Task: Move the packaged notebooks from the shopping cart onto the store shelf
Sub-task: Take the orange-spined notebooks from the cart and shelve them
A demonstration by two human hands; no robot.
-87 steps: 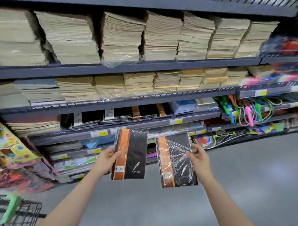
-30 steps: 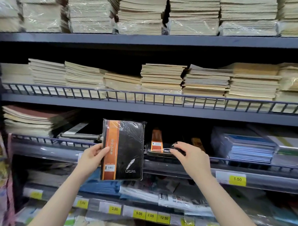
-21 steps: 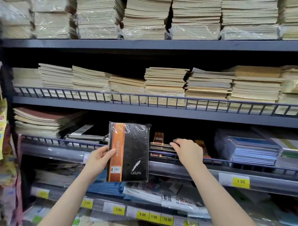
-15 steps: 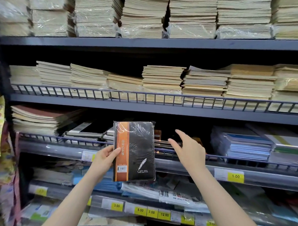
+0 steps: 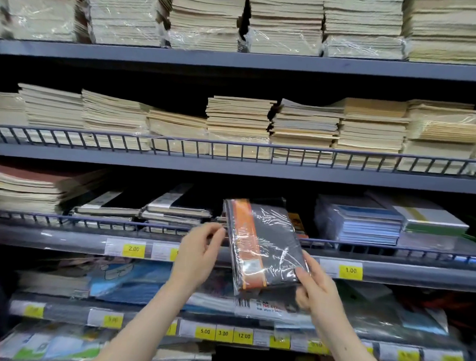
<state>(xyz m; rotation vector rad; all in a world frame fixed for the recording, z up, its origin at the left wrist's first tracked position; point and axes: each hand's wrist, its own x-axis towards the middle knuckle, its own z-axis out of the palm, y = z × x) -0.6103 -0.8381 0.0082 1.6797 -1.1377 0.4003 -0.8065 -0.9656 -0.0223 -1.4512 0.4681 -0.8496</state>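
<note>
**Notebook held at the shelf edge**

Head view: the right hand (image 5: 318, 290) pinches the lower corner of the wrapped black-and-orange notebook (image 5: 264, 244), tilted over the wire rail (image 5: 93, 223) of the shelf (image 5: 65, 239). The left hand (image 5: 198, 256), fingers relaxed, touches its left edge.

Single head cam, wide-angle – faces the store shelf (image 5: 231, 172) head-on and close, tilted slightly down. Both forearms enter from the bottom edge; shelf tiers fill the frame top to bottom – no second view.
</note>
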